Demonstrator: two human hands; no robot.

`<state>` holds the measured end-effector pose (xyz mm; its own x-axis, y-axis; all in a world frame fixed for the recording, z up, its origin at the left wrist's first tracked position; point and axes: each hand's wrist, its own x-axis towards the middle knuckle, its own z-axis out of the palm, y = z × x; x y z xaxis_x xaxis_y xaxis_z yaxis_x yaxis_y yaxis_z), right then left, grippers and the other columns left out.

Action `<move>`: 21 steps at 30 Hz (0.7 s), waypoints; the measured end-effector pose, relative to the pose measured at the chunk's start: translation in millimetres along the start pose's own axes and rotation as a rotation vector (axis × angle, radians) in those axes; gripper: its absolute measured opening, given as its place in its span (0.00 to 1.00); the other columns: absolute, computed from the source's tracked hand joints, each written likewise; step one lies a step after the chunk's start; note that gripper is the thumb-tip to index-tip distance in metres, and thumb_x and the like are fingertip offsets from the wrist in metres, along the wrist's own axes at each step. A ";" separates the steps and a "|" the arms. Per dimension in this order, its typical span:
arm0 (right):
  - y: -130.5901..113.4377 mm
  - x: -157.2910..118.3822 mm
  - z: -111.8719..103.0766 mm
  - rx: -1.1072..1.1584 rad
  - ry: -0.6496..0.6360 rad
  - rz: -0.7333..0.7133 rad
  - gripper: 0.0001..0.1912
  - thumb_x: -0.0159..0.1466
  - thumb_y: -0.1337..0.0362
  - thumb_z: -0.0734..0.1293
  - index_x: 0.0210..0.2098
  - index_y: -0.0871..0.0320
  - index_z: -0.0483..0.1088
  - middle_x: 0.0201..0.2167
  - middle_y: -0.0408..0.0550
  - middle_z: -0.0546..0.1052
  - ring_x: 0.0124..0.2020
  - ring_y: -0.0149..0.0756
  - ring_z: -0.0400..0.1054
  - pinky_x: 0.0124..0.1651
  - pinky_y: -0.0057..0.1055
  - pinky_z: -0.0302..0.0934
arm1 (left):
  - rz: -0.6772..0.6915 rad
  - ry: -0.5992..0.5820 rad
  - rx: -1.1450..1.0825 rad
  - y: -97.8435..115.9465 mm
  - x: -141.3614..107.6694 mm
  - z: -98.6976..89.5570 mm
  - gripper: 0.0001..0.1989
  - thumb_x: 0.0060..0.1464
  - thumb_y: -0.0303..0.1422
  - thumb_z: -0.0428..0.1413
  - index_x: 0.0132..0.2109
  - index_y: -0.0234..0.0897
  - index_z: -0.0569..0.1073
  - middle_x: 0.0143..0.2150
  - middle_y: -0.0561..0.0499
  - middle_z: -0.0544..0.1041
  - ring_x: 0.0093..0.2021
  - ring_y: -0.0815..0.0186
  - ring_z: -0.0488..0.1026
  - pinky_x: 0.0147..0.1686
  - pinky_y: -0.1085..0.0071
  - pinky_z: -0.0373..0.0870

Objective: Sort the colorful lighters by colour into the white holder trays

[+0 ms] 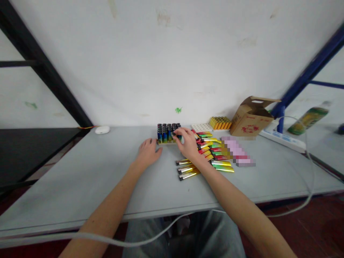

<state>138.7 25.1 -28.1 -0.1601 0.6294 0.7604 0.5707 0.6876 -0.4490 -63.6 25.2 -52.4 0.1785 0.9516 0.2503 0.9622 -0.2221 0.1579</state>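
Observation:
Blue-and-green batteries [165,136] with black tops stand upright in rows in a low pale tray [163,144] near the wall. My left hand [148,152] rests on the table at the tray's left side, thumb apart from the fingers, holding nothing. Over the tray's right part, my right hand [186,142] has thumb and fingertips closed on a dark battery end [173,134]; the hand hides the batteries behind it. Several lighters [188,168] in yellow, red and green, with black and silver ends, lie in a loose pile under and beside my right wrist.
Behind the pile are a white holed tray [201,127], a block of yellow batteries [220,123] and an open cardboard box [248,118]. A power strip [283,140] and bottle [309,118] are at right. A white case [102,130] sits left; a white cable [134,244] crosses in front.

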 end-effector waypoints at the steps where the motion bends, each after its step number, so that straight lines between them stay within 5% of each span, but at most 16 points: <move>1: 0.0 0.0 0.8 -0.020 0.014 -0.008 0.09 0.64 0.66 0.63 0.43 0.55 0.72 0.43 0.52 0.76 0.50 0.42 0.67 0.56 0.41 0.61 | 0.003 0.006 0.006 -0.2 0.2 0.6 0.23 0.59 0.40 0.48 0.56 0.31 0.67 0.54 0.36 0.70 0.56 0.50 0.67 0.55 0.57 0.64; 21: 8.1 -0.4 -4.3 -0.367 0.021 -0.042 0.12 0.65 0.64 0.64 0.47 0.53 0.74 0.56 0.55 0.68 0.60 0.47 0.57 0.60 0.47 0.53 | 0.003 0.037 0.019 -0.1 -0.4 3.0 0.20 0.58 0.40 0.49 0.52 0.32 0.69 0.52 0.37 0.71 0.55 0.50 0.68 0.54 0.57 0.65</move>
<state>146.9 28.9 -30.1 -0.1750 0.5934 0.7857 0.8155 0.5345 -0.2220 -63.1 25.5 -55.3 0.1738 0.9424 0.2859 0.9655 -0.2202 0.1389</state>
